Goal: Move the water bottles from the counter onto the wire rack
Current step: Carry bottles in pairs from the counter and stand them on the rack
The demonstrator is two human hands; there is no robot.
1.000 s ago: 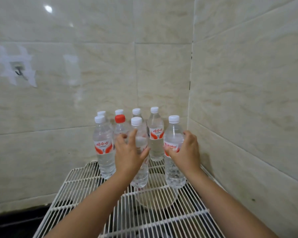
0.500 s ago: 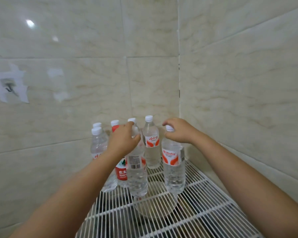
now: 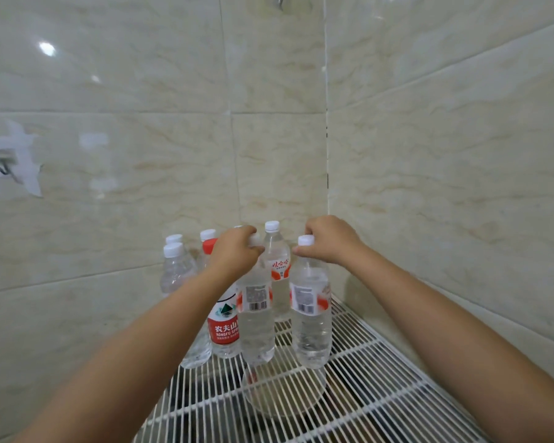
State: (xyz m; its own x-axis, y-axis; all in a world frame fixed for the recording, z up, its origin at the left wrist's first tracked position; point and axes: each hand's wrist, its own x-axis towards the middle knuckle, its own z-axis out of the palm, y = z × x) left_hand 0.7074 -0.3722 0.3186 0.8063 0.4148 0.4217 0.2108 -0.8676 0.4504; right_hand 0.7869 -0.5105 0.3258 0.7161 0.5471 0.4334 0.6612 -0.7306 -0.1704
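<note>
Two clear water bottles stand upright on the white wire rack (image 3: 359,372), near its back right corner, and I am holding one in each hand by the top. The barcode bottle (image 3: 256,327), with a barcode on its label, is under my left hand (image 3: 235,252); my fingers are curled closed around its white cap and neck. The right bottle (image 3: 311,321), just beside it with a narrow gap between them, is under my right hand (image 3: 328,239), whose fingers are pinched closed on the neck just below its white cap (image 3: 306,240). Both bottle bases rest on the rack wires.

Behind and to the left of these two stand more bottles, packed close together: a red-capped bottle (image 3: 225,327) with a red label and Chinese lettering, a tall bottle (image 3: 279,270) with a red and white label between my hands, and a white-capped bottle (image 3: 176,270) furthest left. More white caps show behind them.

A round pale disc (image 3: 285,394) lies under the rack wires below the two held bottles. Cream marbled wall tiles (image 3: 429,155) meet in a corner behind the rack. A small hook (image 3: 4,169) is on the left wall.
</note>
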